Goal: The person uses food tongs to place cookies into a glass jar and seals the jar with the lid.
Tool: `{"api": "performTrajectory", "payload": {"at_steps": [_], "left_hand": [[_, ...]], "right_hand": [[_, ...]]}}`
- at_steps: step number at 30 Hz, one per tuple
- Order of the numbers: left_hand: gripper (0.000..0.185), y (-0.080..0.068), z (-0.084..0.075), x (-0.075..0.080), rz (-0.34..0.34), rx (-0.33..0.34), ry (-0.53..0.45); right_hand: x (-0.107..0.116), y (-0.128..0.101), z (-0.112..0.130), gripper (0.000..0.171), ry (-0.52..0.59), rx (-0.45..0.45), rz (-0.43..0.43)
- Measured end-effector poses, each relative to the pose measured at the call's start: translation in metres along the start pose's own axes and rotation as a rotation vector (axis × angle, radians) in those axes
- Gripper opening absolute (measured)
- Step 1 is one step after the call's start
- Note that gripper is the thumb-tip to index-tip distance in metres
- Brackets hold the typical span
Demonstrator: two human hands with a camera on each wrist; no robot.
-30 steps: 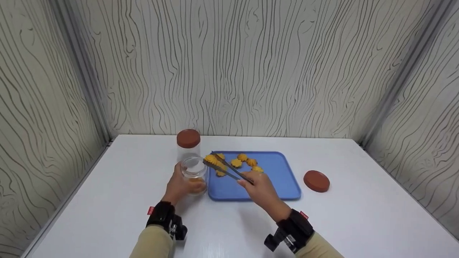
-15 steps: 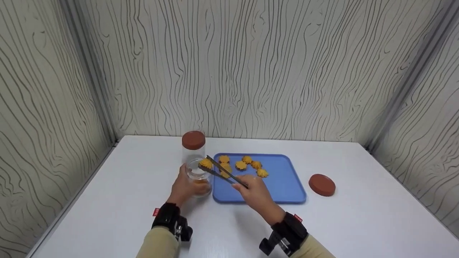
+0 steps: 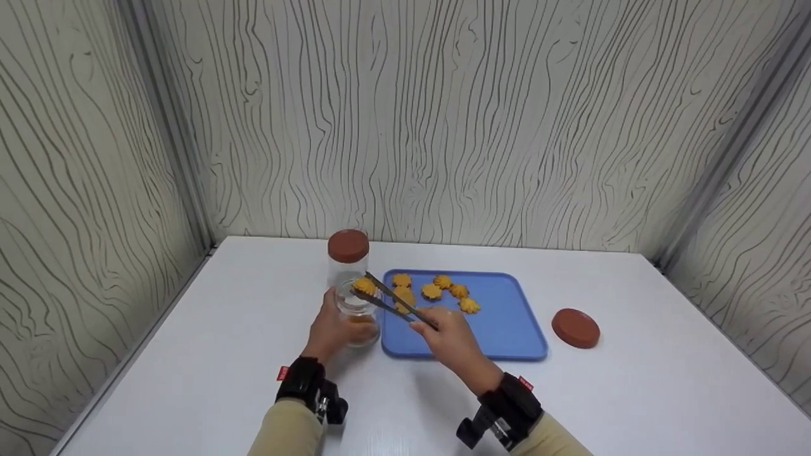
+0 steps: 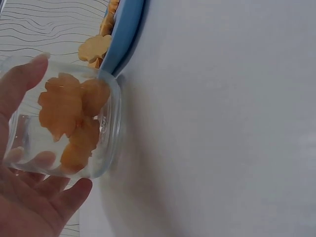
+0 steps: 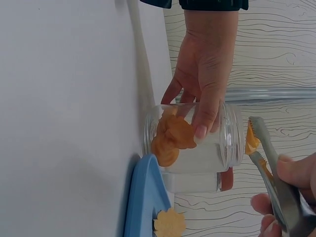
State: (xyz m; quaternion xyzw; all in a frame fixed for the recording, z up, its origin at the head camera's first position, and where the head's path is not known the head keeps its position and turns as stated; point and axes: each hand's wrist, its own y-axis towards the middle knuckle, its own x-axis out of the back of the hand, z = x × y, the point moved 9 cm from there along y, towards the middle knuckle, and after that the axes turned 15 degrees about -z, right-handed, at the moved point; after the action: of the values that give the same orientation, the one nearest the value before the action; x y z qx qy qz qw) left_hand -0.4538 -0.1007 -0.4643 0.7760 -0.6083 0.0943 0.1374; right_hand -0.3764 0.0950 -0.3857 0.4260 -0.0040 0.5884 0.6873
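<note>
My left hand [image 3: 331,329] grips a clear open jar [image 5: 205,148] that stands on the table, its fingers and thumb around the side. Several orange cookies [image 4: 69,111] lie at the jar's bottom. In my right hand [image 3: 451,337] are metal tongs [image 3: 399,307], their tips closed on a ridged yellow cookie [image 3: 363,287]. That cookie is right over the jar's mouth, as the right wrist view also shows. Beside the jar, a blue tray [image 3: 494,323] bears several more cookies [image 3: 432,291], mostly toward its left and back.
Behind the held jar stands a second clear jar with a reddish-brown lid [image 3: 348,246]. A loose lid of the same colour [image 3: 575,328] lies right of the tray. The white table [image 3: 253,316] ends at a wood-grain patterned wall [image 3: 405,126].
The tongs have carried the cookie leftward from above the tray's left edge to over the jar's mouth. My left hand keeps its grip on the jar. The head view has shifted slightly.
</note>
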Motion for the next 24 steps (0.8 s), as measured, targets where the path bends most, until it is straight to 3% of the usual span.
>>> {"api": "performTrajectory", "payload": {"at_steps": [12,24], "left_hand": [[0.107,-0.003,-0.004,0.001,-0.019,-0.075,0.005],[0.108,-0.003,-0.005,0.003,-0.016,-0.071,0.017]], "right_hand": [[0.002,0.001,0.001,0.034,0.012,-0.028,-0.018],[0.018,-0.008,-0.015,0.035,-0.028,-0.052,-0.007]]}}
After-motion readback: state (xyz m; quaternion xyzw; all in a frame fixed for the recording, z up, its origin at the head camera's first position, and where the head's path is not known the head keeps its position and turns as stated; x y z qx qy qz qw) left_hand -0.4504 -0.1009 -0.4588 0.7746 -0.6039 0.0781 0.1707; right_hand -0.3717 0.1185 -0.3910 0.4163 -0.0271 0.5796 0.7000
